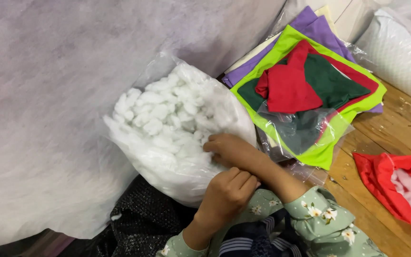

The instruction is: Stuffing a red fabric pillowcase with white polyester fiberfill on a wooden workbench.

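Right hand (227, 148) reaches into clear bag of white stuffing (172, 119), grip closing on a tuft, fingertips buried. Left hand (227, 192) clenched at bag's near edge. Red fabric cover (381, 178) lies right, on wooden floor. Judgement: pull small, loose tufts; steady bag.

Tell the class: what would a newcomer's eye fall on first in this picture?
First, the clear bag of white stuffing at centre, with the right hand reaching into it and the left hand closed at its near edge. Next, the bright stack of cloth, lime, purple, red and green, to its right. At the far right lies a red cover with stuffing showing inside.
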